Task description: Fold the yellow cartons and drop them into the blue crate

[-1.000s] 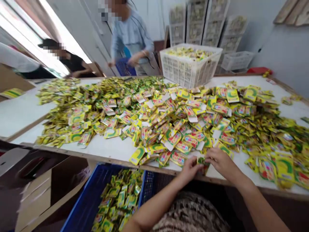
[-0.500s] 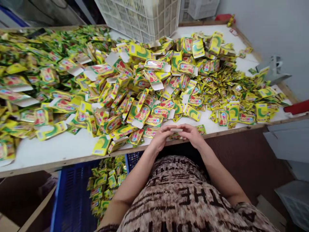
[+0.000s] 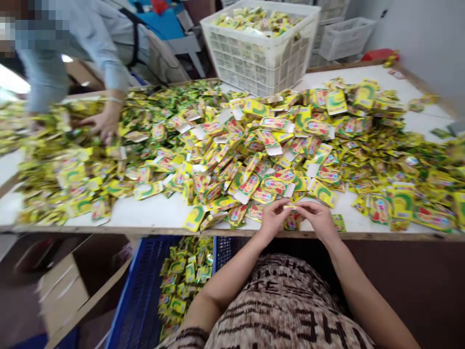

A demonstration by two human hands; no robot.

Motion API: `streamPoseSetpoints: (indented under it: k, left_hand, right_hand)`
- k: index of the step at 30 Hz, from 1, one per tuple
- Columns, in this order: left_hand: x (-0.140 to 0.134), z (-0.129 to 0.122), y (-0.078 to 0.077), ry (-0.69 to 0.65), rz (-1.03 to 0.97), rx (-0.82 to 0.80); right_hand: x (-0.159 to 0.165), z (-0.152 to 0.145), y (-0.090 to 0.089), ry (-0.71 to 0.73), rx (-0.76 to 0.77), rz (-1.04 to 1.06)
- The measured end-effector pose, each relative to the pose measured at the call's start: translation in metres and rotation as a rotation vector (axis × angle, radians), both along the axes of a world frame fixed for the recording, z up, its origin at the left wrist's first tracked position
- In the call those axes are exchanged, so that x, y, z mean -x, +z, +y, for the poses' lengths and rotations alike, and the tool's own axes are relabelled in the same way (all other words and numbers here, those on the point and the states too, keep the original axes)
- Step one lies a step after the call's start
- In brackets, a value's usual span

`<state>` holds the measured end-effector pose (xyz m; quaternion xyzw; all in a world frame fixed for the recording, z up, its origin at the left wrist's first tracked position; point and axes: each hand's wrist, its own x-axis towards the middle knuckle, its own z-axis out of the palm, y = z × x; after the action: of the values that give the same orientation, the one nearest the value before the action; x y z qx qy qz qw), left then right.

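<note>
My left hand (image 3: pixel 272 221) and my right hand (image 3: pixel 321 222) meet at the table's front edge, fingers pinched together. Between their fingertips is a small yellow carton (image 3: pixel 290 207), of which only a thin edge shows; the fingers hide the rest. Just below the fingers a yellow and green packet (image 3: pixel 291 224) is partly visible; whether it lies on the table I cannot tell. Right behind my hands rises a heap of small yellow cartons (image 3: pixel 269 186), many with white end flaps standing out. A green and yellow sachet (image 3: pixel 338 223) lies beside my right wrist.
Loose sachets (image 3: pixel 366 155) spread to the right on the white table (image 3: pixel 131 211). A white crate (image 3: pixel 254 63) full of packets stands behind. Below the table is a blue crate (image 3: pixel 127 291) beside packets. At the far left, a co-worker's hand (image 3: pixel 105 123) reaches into the pile.
The view has swung left and up, bringing the co-worker and the crate's top into sight. My hands stay together at the table edge; the carton's white flap between them now shows as a thin yellowish edge.
</note>
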<state>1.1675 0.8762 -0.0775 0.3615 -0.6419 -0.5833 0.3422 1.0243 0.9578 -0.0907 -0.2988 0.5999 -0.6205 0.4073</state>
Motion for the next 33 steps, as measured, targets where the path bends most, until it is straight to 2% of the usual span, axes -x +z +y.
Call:
streamPoseSetpoints:
  k: [5,7,10,12,14,16,17,19,20,21,22,23,24,25,26,27,28,30,31,33]
  left_hand:
    - [-0.005,-0.008,-0.005,-0.158,-0.037,0.248]
    - [-0.015,-0.008,-0.007,-0.238,-0.070,0.340]
    - [-0.026,-0.008,-0.013,-0.289,-0.132,0.461]
    - [-0.025,-0.010,-0.019,-0.306,-0.148,0.533]
    - [-0.019,-0.010,-0.018,-0.353,-0.152,0.594]
    - [-0.018,-0.008,-0.006,-0.341,-0.142,0.628]
    - [-0.023,-0.008,0.005,-0.287,-0.140,0.629]
    - [-0.048,-0.011,0.032,-0.125,-0.166,0.594]
    - [-0.069,-0.015,0.044,-0.070,-0.214,0.554]
    - [-0.095,-0.020,0.055,-0.079,-0.297,0.497]
    - [-0.126,-0.026,0.062,-0.202,-0.436,0.412]
    - [-0.159,-0.033,0.064,-0.343,-0.597,0.308]
    - [-0.192,-0.038,0.063,-0.422,-0.769,0.188]
    - [-0.224,-0.042,0.059,-0.413,-0.931,0.078]
    - [-0.252,-0.043,0.054,-0.333,-1.096,0.008]
    - [-0.274,-0.042,0.048,-0.233,-1.234,-0.034]
    - [-0.288,-0.039,0.044,-0.171,-1.290,-0.082]
    - [-0.287,-0.028,0.043,-0.174,-1.215,-0.187]
    - [-0.273,-0.022,0.046,-0.231,-1.101,-0.240]
    - [-0.221,-0.009,0.055,-0.353,-0.837,-0.308]
  right_hand:
    - [0.010,0.005,-0.012,0.013,0.068,0.167]
    - [0.005,0.011,-0.012,-0.021,0.128,0.326]
    - [-0.010,0.022,-0.011,-0.083,0.201,0.589]
    - [-0.014,0.028,-0.012,-0.041,0.181,0.683]
    - [-0.005,0.035,-0.015,-0.027,0.133,0.726]
    - [0.018,0.046,-0.020,-0.142,0.024,0.741]
    - [0.033,0.053,-0.022,-0.220,-0.068,0.748]
    - [0.062,0.068,-0.029,-0.314,-0.295,0.788]
    - [0.074,0.073,-0.032,-0.299,-0.396,0.824]
    - [0.082,0.077,-0.035,-0.249,-0.471,0.863]
    - [0.086,0.079,-0.037,-0.184,-0.516,0.894]
    - [0.087,0.079,-0.039,-0.126,-0.536,0.909]
    - [0.085,0.077,-0.039,-0.080,-0.540,0.901]
    - [0.082,0.073,-0.039,-0.042,-0.541,0.868]
    - [0.080,0.069,-0.037,-0.009,-0.536,0.814]
    - [0.080,0.063,-0.034,0.033,-0.521,0.744]
    - [0.083,0.058,-0.031,0.077,-0.495,0.669]
    - [0.100,0.044,-0.024,0.118,-0.408,0.558]
    - [0.114,0.037,-0.021,0.082,-0.353,0.549]
    - [0.144,0.018,-0.017,-0.112,-0.273,0.615]
